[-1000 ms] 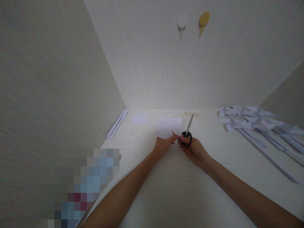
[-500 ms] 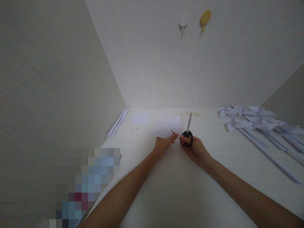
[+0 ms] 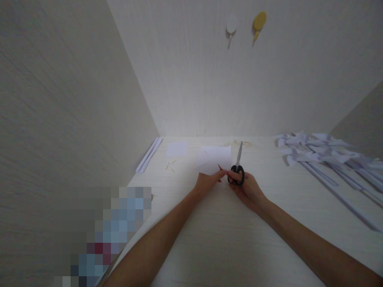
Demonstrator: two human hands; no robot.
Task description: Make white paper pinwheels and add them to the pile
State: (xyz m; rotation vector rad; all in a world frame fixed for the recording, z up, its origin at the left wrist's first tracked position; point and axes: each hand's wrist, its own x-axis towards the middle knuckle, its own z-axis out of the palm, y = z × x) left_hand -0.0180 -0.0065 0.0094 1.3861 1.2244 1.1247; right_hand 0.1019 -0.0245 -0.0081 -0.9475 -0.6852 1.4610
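The right hand point(image 3: 248, 188) has its grip closed through the loops of the black-handled steel scissors point(image 3: 237, 167), blades pointing away and about closed, just beside the right edge of the white square paper sheet point(image 3: 214, 159). The left hand point(image 3: 206, 181) pinches the near edge of this sheet, which lies at the middle of the pale wooden worktop point(image 3: 227, 231), w/ fingertips near the handles. To cut well, I think: keep the paper taut, open the blades wide, follow the crease, fingers out of the line. Folded white paper pinwheels w/ sticks point(image 3: 326, 153) lie well apart, at right.
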